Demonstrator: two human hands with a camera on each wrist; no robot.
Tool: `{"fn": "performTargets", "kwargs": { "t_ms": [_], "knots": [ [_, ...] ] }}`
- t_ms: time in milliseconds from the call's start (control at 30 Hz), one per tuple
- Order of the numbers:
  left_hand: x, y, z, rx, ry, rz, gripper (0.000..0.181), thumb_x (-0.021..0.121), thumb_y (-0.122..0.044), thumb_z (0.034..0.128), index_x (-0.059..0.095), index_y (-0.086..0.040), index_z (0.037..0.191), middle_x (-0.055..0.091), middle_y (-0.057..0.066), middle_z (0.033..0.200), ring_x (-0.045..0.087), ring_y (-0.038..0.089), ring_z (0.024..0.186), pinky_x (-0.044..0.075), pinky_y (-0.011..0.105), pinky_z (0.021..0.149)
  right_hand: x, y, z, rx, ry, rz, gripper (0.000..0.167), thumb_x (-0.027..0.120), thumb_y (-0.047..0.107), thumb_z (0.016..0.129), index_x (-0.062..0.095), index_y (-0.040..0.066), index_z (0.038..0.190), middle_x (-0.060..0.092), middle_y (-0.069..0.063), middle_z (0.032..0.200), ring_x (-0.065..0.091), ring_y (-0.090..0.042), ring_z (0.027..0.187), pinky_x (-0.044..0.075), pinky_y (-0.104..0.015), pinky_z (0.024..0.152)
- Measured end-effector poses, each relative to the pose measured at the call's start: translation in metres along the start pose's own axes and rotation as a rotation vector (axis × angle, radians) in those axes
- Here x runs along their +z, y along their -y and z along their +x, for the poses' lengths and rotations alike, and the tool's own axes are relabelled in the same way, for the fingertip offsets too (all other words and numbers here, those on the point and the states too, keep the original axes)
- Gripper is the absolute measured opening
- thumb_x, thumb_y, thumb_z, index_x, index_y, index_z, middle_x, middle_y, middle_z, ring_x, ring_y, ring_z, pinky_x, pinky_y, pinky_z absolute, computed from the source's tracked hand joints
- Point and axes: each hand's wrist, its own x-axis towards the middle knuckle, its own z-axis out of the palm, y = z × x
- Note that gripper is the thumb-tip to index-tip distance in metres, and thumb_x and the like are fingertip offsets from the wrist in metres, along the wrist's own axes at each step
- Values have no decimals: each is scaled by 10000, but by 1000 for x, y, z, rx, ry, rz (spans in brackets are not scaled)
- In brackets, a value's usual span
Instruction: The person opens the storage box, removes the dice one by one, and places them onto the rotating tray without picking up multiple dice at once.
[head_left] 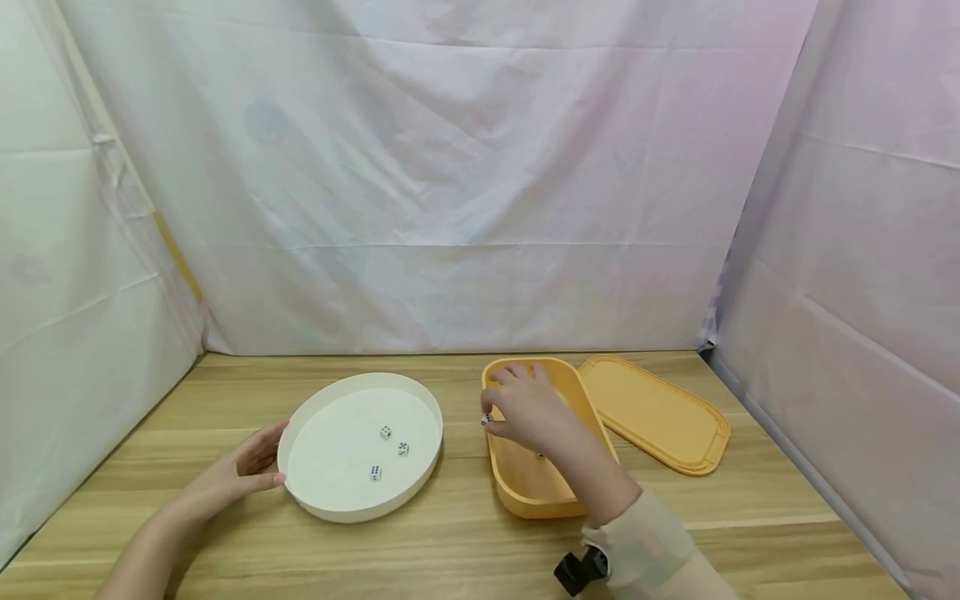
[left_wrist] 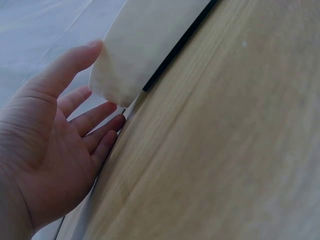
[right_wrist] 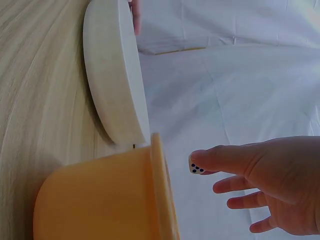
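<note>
White tray (head_left: pixel 337 450), lower left of centre; orange box (head_left: pixel 525 482), lower right of centre. We note the left hand (head_left: pixel 231 477), fingers relaxed, touching the tray; the right hand (head_left: pixel 529 412), over the box, pinching one die (head_left: pixel 486 419). In tray: three dice (head_left: pixel 376 473).

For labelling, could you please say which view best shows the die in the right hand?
The right wrist view: the die appears largest, its pips distinct. The head view shows it tiny; the left wrist view, not at all.
</note>
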Motion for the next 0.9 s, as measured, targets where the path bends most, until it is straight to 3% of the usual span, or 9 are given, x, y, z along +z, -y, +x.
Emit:
{"fn": "performTargets", "kwargs": {
  "t_ms": [900],
  "knots": [
    [1,-1,-1,-27,4,-15,731,631,-63,914,197,41,1494,234,314,1483,389,-115,1163,348,116,917,5,51,26,-81,23,-51,105,746,358,821,662,297,807,580,0,1203,450,-260,1189,310,-521,999]
  ]
}}
